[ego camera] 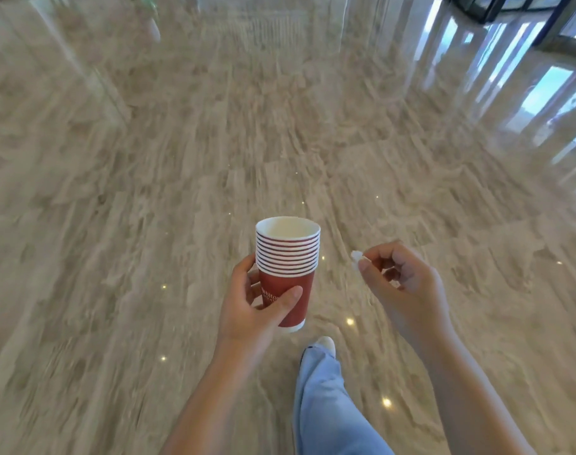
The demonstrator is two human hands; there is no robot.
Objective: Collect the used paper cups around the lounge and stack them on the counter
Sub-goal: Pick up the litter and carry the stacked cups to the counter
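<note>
Red cup stack [287, 257] in left hand's [247, 310] curled grip, right hand [404, 280] raised, pinching white scrap [355, 256]

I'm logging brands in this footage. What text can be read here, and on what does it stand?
"...ilto...": white print on the outermost red cup of the stack, cut off by the thumb of the left hand.
Smaller line beneath it: too blurred and covered to read.
No print shows on the white scrap pinched by the right hand.
</note>
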